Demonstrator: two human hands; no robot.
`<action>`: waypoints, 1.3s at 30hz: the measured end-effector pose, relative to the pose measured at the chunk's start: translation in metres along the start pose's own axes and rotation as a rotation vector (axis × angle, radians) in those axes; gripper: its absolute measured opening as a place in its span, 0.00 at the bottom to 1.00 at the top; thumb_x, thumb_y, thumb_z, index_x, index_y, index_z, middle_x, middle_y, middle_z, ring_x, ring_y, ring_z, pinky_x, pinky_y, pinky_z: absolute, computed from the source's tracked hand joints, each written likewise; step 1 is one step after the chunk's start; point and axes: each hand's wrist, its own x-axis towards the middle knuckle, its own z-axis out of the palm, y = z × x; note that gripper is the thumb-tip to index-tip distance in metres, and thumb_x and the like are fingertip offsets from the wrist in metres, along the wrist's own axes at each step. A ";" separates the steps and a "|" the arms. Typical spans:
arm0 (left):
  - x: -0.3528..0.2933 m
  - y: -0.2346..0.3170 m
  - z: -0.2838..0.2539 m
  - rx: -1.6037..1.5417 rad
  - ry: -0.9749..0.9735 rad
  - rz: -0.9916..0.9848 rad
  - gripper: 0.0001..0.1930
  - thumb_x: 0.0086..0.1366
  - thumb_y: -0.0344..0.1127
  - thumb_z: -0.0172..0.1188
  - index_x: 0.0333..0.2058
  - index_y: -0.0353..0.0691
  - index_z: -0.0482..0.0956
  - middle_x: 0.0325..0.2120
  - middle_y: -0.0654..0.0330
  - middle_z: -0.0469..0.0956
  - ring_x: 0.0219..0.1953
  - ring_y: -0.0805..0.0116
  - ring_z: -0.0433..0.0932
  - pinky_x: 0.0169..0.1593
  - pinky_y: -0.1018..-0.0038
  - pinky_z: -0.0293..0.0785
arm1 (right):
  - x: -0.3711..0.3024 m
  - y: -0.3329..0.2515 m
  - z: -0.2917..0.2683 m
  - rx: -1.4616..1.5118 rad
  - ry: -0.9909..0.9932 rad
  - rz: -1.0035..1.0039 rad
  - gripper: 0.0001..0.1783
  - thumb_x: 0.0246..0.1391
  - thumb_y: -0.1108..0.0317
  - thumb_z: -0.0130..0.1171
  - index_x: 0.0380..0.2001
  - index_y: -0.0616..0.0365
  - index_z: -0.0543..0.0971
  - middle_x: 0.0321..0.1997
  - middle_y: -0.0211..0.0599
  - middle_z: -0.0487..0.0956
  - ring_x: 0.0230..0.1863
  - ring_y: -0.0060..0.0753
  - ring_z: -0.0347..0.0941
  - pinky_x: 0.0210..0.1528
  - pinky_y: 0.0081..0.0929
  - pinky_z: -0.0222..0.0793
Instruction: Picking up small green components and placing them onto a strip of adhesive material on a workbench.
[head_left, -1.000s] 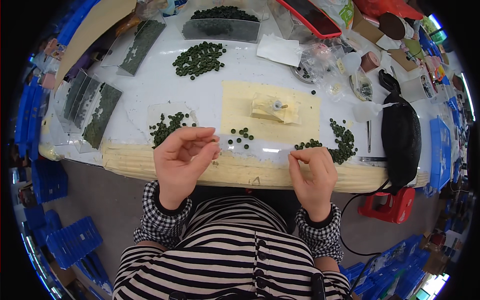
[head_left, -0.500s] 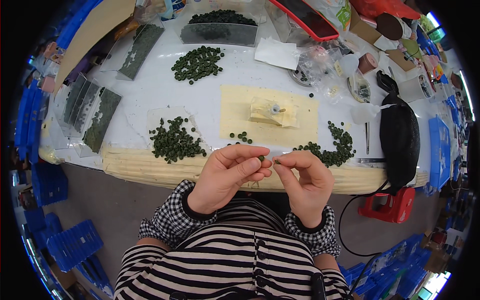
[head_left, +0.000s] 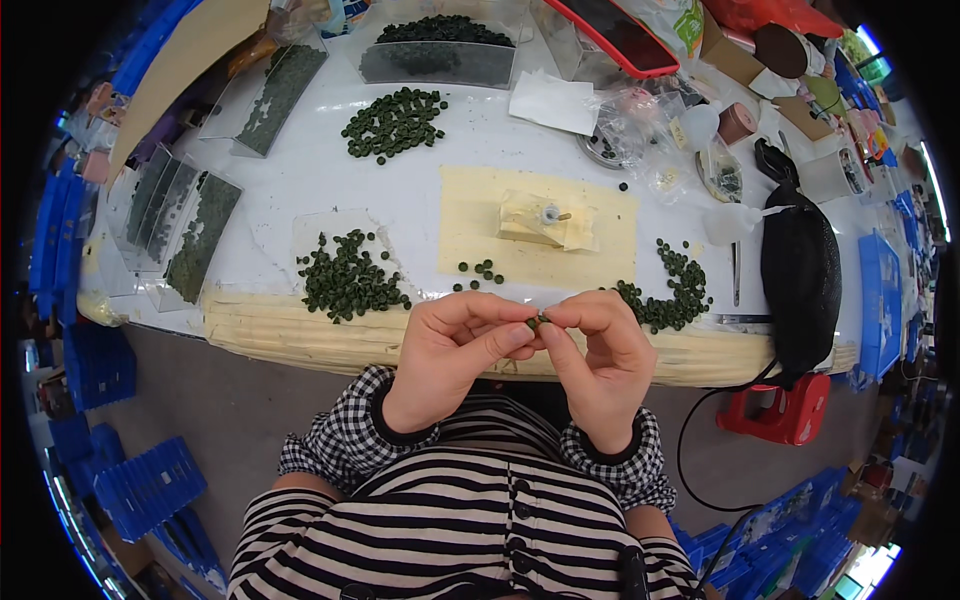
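Note:
My left hand (head_left: pixel 450 355) pinches a small dark green round piece (head_left: pixel 533 324) between thumb and fingertips, in front of the table's near edge. Meeting it there, the fingertips of my right hand (head_left: pixel 605 365) are closed too, on a small piece pressed up to the left one; fingers cover most of it. On the table just beyond lie a pile of dark green round pieces (head_left: pixel 352 280) to the left, several loose ones (head_left: pixel 483 270) in the middle and another pile (head_left: pixel 680 290) to the right. A taped block with a small peg (head_left: pixel 545 222) rests on a yellow sheet (head_left: pixel 465 195).
Farther back are a green heap (head_left: pixel 393 124), clear bins of green pieces (head_left: pixel 438 66), a white paper (head_left: pixel 553 102) and a red-cased phone (head_left: pixel 620 40). At right stand a white squeeze bottle (head_left: pixel 730 225), tweezers (head_left: pixel 736 272), a black bag (head_left: pixel 800 270) and a red tool (head_left: pixel 790 410).
My right hand has moved slightly left. The fingertips of both hands, apart before, now touch at the small green pieces.

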 end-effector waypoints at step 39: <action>0.002 0.010 0.006 0.358 0.026 0.231 0.11 0.58 0.18 0.62 0.40 0.32 0.83 0.31 0.55 0.81 0.37 0.71 0.80 0.40 0.80 0.76 | -0.008 0.001 -0.006 -0.108 -0.108 -0.123 0.17 0.46 0.83 0.64 0.42 0.63 0.84 0.33 0.35 0.78 0.32 0.28 0.72 0.34 0.22 0.66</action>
